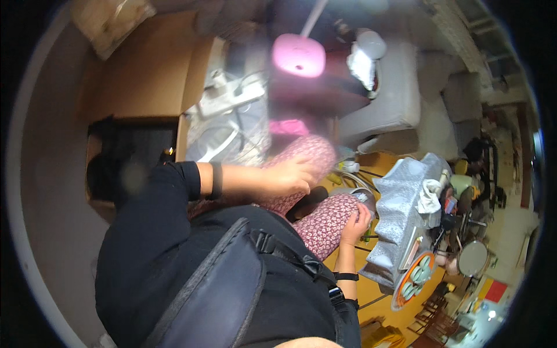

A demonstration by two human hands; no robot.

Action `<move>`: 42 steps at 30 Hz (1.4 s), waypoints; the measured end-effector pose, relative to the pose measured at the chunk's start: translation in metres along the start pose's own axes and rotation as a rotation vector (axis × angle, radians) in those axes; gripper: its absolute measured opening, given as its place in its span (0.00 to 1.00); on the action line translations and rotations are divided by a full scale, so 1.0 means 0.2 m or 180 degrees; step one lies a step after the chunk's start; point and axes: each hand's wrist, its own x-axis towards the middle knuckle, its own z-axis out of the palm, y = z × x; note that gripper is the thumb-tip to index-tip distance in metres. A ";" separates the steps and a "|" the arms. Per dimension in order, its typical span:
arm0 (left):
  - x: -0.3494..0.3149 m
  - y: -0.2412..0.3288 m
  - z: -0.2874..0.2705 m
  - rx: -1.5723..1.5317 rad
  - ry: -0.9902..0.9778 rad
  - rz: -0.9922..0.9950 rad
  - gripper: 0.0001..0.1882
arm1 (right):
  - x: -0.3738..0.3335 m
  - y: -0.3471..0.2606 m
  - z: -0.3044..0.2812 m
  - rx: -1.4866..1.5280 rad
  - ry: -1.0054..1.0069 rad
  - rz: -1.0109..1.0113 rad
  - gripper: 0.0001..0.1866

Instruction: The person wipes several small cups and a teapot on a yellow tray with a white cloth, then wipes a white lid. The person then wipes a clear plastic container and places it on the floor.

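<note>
I sit with both legs in pink floral trousers (326, 225) in front of me. My left hand (293, 176) lies on the left thigh, palm down and fingers loosely stretched, holding nothing that I can see. Over the outer side of the right knee rests my right hand (357, 225), its fingers apart and touching the cloth. A black band circles each wrist. Close by the right knee is a pale bin or bucket (362, 197), partly hidden by the leg.
To the left stands an open cardboard box (183, 139) with dark contents. A white power strip (232, 97) lies ahead, near a pink lamp (299, 55). On the right are a table with a silvery cloth (400, 200), a tray of cups (415, 281) and a round mirror (473, 258).
</note>
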 end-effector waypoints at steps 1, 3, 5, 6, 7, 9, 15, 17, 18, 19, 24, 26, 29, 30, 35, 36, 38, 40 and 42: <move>-0.05 0.02 0.01 -0.0381 0.0047 -0.0213 0.11 | 0.00 0.00 0.00 -0.0102 0.0015 -0.0111 0.15; -0.12 0.05 0.02 -0.1149 0.0104 -0.0531 0.11 | 0.01 0.01 0.01 -0.0026 0.0000 -0.0077 0.15; -0.15 0.08 0.01 -0.1459 0.0266 -0.0963 0.14 | 0.01 0.00 0.01 0.0039 -0.0005 -0.0077 0.15; -0.15 0.08 -0.01 -0.1686 0.0285 -0.1206 0.14 | 0.01 0.00 0.01 0.0024 -0.0009 -0.0111 0.15; -0.15 0.09 -0.03 -0.1605 0.0455 -0.1219 0.14 | 0.01 0.00 0.01 0.0021 0.0006 -0.0142 0.15; -0.14 0.12 -0.06 -0.1702 0.0560 -0.1151 0.13 | 0.01 0.00 0.01 0.0063 -0.0005 -0.0151 0.14; -0.13 0.17 -0.02 -0.0235 -0.0239 0.0156 0.10 | 0.01 -0.01 0.00 -0.0060 0.0055 -0.0240 0.14; -0.08 0.06 -0.04 -0.0284 -0.0215 0.0655 0.12 | 0.01 0.00 0.00 -0.0039 0.0068 -0.0229 0.14; -0.05 0.00 -0.05 -0.0272 -0.0206 0.0913 0.13 | 0.00 0.00 0.00 -0.0024 0.0069 -0.0211 0.14; -0.01 -0.06 -0.07 -0.0054 -0.0171 0.0750 0.15 | 0.00 0.00 0.01 0.0008 0.0070 -0.0204 0.14; 0.16 -0.22 -0.16 0.1469 0.0775 -0.1841 0.19 | 0.00 0.02 0.01 0.0004 0.0114 -0.0145 0.13; 0.08 -0.16 -0.17 0.1282 0.0819 -0.1197 0.17 | -0.01 0.03 0.01 0.0067 0.0127 -0.0123 0.14; -0.16 -0.01 -0.21 0.0948 0.0534 -0.0988 0.15 | -0.02 0.04 0.00 0.0120 0.0125 -0.0060 0.14; -0.25 0.03 -0.24 0.0876 0.0252 -0.1399 0.14 | -0.02 0.05 0.00 0.0171 0.0147 -0.0042 0.14; -0.62 0.14 -0.45 0.1401 0.0271 -0.2992 0.15 | -0.01 0.06 0.02 0.0111 0.0093 -0.0062 0.13; -0.66 0.14 -0.47 0.1532 0.0196 -0.3174 0.17 | 0.00 0.06 0.03 0.0115 0.0066 -0.0081 0.13; -0.71 0.12 -0.47 0.1461 -0.0066 -0.3528 0.20 | 0.00 0.07 0.03 0.0096 0.0081 -0.0156 0.13; -0.73 0.06 -0.44 0.1480 -0.0131 -0.3496 0.22 | 0.01 0.08 0.04 0.0116 0.0134 -0.0183 0.14; -0.74 0.00 -0.42 0.1658 0.0004 -0.3559 0.28 | 0.00 0.08 0.07 0.0347 0.0128 0.0135 0.14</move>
